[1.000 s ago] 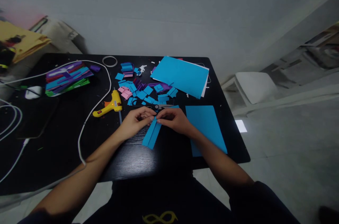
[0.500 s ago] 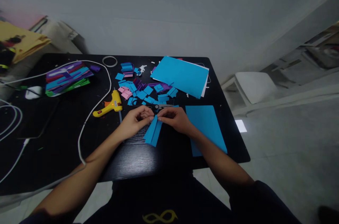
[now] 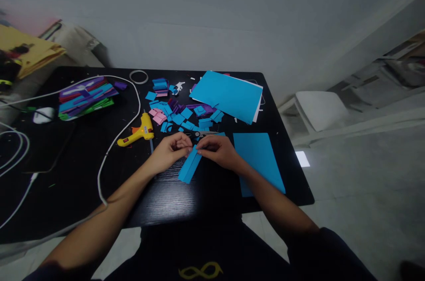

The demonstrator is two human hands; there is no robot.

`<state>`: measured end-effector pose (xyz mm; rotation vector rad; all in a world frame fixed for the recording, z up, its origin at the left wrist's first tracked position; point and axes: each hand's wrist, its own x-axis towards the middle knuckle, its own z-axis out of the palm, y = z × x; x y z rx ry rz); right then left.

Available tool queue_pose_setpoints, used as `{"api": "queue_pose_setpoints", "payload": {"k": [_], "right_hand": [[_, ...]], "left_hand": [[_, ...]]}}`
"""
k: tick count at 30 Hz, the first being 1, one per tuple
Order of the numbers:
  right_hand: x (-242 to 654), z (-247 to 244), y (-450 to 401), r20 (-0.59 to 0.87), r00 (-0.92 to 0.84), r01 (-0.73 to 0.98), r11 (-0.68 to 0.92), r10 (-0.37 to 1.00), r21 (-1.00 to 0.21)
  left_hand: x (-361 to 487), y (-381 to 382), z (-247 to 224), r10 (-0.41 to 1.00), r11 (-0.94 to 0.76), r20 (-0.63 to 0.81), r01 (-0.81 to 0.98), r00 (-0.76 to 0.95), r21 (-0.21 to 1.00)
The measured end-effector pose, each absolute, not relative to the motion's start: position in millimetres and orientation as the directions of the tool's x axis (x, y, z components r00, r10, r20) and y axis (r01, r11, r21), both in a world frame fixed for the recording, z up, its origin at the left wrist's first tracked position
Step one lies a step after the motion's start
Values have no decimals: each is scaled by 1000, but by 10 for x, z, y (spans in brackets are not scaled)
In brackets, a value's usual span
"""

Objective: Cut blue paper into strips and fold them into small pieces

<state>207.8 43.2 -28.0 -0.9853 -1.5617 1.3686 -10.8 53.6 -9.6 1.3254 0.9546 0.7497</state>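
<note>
The blue paper strip (image 3: 187,168) is between the two hands over the bench (image 3: 212,194), slanting toward the person with its near end free and a lengthwise line along it. The left hand (image 3: 170,152) appears to pinch the far end's left side between thumb and fingers; the right hand (image 3: 219,151) has its grip closed on the right side of that end. The step looks like working a fold. To do it well, line up the edges at the pinched end first, then run a thumb down the line toward the free end with light, even pressure, since thin paper probably dents easily. Bracing the strip on the bench should help.

Just beyond the fingers lie scissors (image 3: 200,134) and small blue paper pieces (image 3: 178,119); mind the blades. The yellow glue gun (image 3: 137,131) and white cable (image 3: 101,168) on the left deserve elbow room. A blue sheet (image 3: 255,152) lies flat beside the right forearm.
</note>
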Motion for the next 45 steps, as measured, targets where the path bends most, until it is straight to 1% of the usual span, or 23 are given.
{"api": "queue_pose_setpoints", "payload": {"k": [3,6,10,12,15,18,21,25,28,32,38,45], "right_hand": [[2085,-294,430,155,-397,66,196,905,-978],[2089,-281,426,187,-431,119,262,883,-958],[2088,-271,420,190,-447,156,286,874,-946],[2087,-273,417,164,-439,151,253,883,-956],[2090,-265,413,91,-429,126,160,899,-979],[2090,-248,415,22,-434,72,60,901,-996],[2082,-256,425,-7,-414,-17,-15,910,-1000],[2074,-299,445,-73,-403,-95,-121,913,-988],[2081,-304,459,-114,-425,-117,-179,898,-977],[2098,-288,470,-141,-447,-99,-206,883,-974],[2126,-268,478,-156,-492,-86,-226,857,-970],[2142,-230,485,-155,-518,-83,-230,841,-970]], "left_hand": [[-104,537,-95,893,129,-151,82,424,988],[-104,536,-95,885,149,-168,76,434,986],[-120,537,-122,865,177,-186,63,465,982],[-133,536,-141,858,178,-185,61,480,982],[-151,531,-151,839,152,-164,67,518,986],[-174,524,-122,829,68,-112,99,548,993],[-210,521,-58,821,-113,-15,188,571,976],[-253,508,41,748,-420,155,279,645,864],[-262,483,94,690,-527,191,303,698,794],[-264,460,112,673,-567,206,317,710,761],[-269,476,85,691,-557,214,320,690,766],[-273,483,34,693,-589,264,316,671,743]]}}
